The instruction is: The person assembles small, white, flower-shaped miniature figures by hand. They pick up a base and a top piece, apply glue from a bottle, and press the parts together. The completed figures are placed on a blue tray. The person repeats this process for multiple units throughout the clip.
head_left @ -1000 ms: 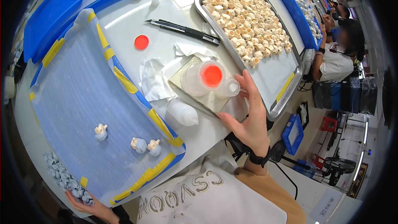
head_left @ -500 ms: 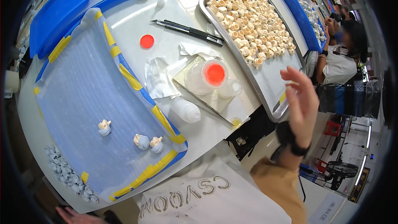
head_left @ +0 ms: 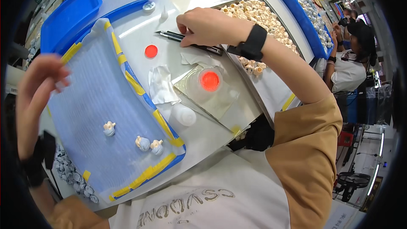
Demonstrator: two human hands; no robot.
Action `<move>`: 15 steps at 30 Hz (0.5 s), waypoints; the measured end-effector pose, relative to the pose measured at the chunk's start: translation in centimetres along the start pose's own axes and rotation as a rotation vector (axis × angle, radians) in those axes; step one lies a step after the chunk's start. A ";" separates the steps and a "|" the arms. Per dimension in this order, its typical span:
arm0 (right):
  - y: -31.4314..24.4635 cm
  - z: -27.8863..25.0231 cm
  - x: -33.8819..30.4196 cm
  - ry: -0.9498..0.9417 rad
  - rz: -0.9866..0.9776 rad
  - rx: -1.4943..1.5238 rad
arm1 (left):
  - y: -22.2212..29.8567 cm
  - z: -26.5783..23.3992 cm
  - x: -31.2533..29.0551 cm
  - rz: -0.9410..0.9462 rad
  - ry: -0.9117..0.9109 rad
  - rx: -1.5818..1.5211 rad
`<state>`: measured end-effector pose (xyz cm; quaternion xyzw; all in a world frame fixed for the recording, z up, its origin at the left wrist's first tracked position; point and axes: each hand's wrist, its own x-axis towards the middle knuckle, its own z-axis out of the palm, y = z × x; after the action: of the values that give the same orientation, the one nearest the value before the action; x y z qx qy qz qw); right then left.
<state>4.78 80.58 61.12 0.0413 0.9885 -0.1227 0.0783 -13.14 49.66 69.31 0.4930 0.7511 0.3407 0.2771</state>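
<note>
My right hand (head_left: 203, 27) is over the slim black craft knife (head_left: 171, 36), thumb on its near side and fingers curled on its far side. The knife lies beside another dark, pen-like tool, and the hand partly covers both. On the left, my left hand (head_left: 40, 80) is raised over the edge of the film-lined blue tray (head_left: 93, 89), fingers blurred but apart, with nothing seen in them. Toward the tray's near end lie a small doll head with pale blue hair (head_left: 109, 128) and two more heads (head_left: 143, 143) close together.
A metal tray (head_left: 250, 82) of beige hollow doll heads (head_left: 254, 15) stands right. Midway are a red-topped clear cup (head_left: 210, 80), a white bottle (head_left: 184, 114), crumpled tissue (head_left: 162, 85) and a red disc (head_left: 151, 51). Blue-grey pieces (head_left: 74, 176) lie lower left; a person (head_left: 349, 68) sits far right.
My right hand has swung left and away from me, from beside the metal tray to the craft knife. My left hand has risen from the lower edge to above the blue tray's left side.
</note>
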 end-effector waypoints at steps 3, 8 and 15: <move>-1.2 -0.7 0.9 -0.066 -0.026 0.007 | 1.6 5.5 3.5 0.053 -0.084 -0.118; -0.6 -1.5 -1.3 0.139 0.016 0.581 | 3.2 9.5 6.6 0.152 -0.350 -0.075; 0.5 -5.6 -9.8 0.397 -0.004 0.765 | 2.0 11.8 9.2 0.315 -0.496 -0.005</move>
<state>13.69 81.82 68.01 0.0885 0.8677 -0.4702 -0.1346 -6.45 61.62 62.89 0.6709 0.5737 0.2506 0.3973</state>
